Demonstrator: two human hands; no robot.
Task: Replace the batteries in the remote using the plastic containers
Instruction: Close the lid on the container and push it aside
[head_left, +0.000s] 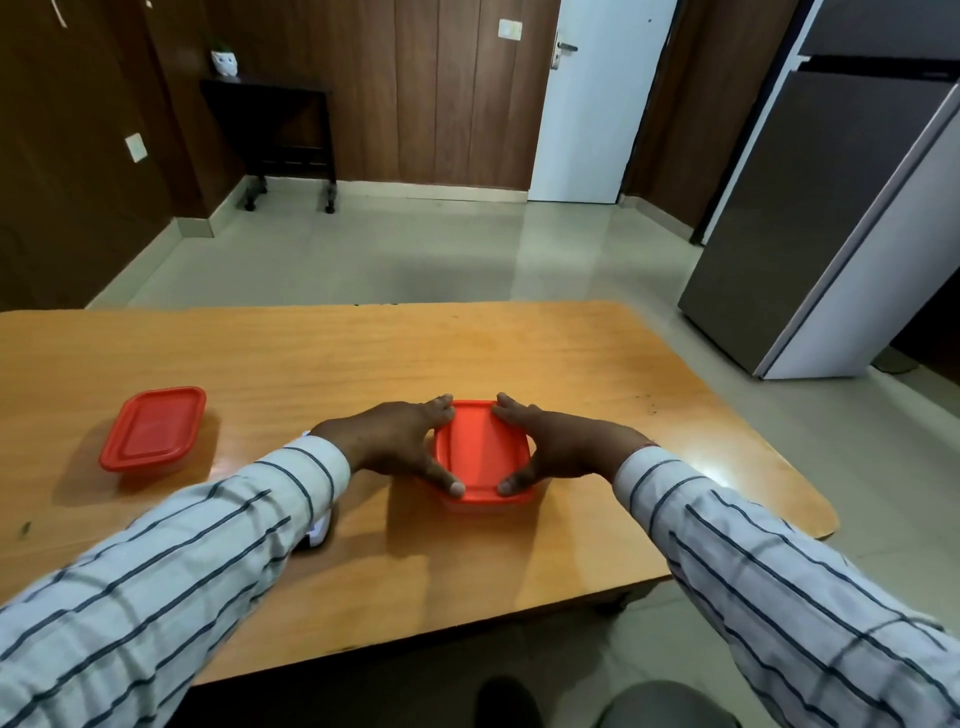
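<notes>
Wooden table (363, 364) carries a red-lidded container (480, 457) at centre; your left hand (400, 441) and right hand (558, 447) clamp its opposite sides. Second container (153, 428) sits well left.

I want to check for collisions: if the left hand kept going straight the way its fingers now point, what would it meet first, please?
The left hand points rightward across the red lid it grips, so it would likely meet the right hand on the opposite rim first; depth is uncertain.
</notes>
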